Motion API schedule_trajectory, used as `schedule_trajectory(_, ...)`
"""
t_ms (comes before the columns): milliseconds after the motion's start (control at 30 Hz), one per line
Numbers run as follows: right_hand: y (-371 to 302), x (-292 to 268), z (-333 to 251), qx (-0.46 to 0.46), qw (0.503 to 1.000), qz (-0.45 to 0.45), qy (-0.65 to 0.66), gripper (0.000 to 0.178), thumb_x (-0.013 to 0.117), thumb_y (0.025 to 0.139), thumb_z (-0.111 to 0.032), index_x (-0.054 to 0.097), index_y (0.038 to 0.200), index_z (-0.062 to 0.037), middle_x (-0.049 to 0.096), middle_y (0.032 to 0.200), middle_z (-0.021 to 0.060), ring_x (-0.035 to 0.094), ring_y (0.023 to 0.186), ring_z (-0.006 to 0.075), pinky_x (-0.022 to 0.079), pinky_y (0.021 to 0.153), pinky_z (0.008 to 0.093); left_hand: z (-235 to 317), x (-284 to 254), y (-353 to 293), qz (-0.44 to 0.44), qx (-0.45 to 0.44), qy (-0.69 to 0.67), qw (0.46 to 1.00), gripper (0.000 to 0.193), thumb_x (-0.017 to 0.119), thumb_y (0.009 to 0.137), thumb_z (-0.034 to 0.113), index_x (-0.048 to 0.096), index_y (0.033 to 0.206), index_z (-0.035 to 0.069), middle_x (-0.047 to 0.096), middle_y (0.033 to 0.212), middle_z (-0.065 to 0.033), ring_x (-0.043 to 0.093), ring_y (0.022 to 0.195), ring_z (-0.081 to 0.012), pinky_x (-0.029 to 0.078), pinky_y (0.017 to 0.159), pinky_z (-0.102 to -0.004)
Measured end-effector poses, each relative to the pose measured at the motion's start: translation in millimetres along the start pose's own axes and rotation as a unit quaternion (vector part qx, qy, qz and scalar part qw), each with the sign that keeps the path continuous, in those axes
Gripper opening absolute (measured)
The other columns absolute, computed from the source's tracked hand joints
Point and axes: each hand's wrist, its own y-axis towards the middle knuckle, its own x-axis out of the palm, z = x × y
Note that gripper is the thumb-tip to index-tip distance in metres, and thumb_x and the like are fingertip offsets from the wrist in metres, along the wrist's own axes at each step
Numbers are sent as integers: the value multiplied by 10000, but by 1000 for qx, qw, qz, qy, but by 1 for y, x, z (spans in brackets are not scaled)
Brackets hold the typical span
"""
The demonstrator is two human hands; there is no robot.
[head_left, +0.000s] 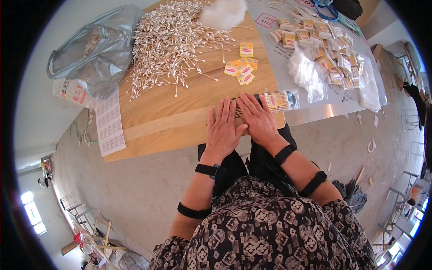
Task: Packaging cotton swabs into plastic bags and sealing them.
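Both hands lie side by side at the near edge of the wooden table. My left hand [222,130] is flat with its fingers stretched forward. My right hand [259,120] lies flat beside it, fingers also extended. Between and under the fingers shows a row of cotton swabs [238,109], mostly hidden by the hands. Touching or just right of my right fingers is a clear bag of cotton swabs with a yellow card [276,101]. Farther forward are several small yellow cards [243,67]. A big heap of loose cotton swabs [173,42] covers the far left part.
Filled swab packets [335,60] pile up at the far right, with empty clear bags [308,74] before them. A grey plastic bag [96,49] and a printed sheet [109,123] are at the left edge. A wad of clear film [223,13] sits at the back.
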Motion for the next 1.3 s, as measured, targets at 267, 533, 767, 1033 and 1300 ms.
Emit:
schedule_trajectory(267, -2, -1, -1, -4, 1000, -17, 2, 641, 521, 901, -330, 384, 1437, -7, 337, 1525, 148, 288, 1428, 277, 120, 1189, 464, -1, 0, 1, -14, 2, -10, 1000, 732, 388, 973, 523, 254, 1508, 41, 202, 1585, -161, 166, 1474, -312, 99, 1174, -529)
schedule_trajectory(533, -1, -3, -3, 1, 998, -53, -25, 739, 552, 867, -354, 317, 1466, 8, 279, 1551, 159, 236, 1450, 291, 90, 1189, 491, 0, -3, 3, -27, -22, -40, 999, 732, 360, 982, 534, 251, 1508, 38, 200, 1584, -169, 166, 1473, -314, 97, 1172, -532)
schedule_trajectory(767, 0, -2, -6, 8, 997, -59, -48, 726, 536, 862, -342, 330, 1462, 10, 275, 1552, 158, 229, 1453, 285, 81, 1190, 498, 2, 2, 0, 1, -24, -5, 1000, 782, 395, 951, 573, 285, 1493, 20, 216, 1581, -161, 188, 1468, -305, 117, 1174, -525)
schedule_trajectory(1033, -9, -5, 1, 26, 998, -3, 65, 675, 578, 838, -222, 362, 1420, 41, 289, 1523, 207, 246, 1435, 335, 155, 1182, 478, 6, 1, 2, -26, -32, 3, 999, 777, 387, 959, 559, 236, 1512, 34, 182, 1590, -165, 152, 1478, -308, 110, 1174, -527)
schedule_trajectory(1300, -24, -22, 0, 12, 1000, 20, 20, 480, 553, 884, -125, 471, 1330, 33, 382, 1461, 193, 322, 1398, 329, 244, 1159, 456, 7, -1, 1, -12, -21, 8, 1000, 781, 510, 933, 473, 227, 1506, 23, 176, 1590, -167, 170, 1473, -309, 127, 1172, -530)
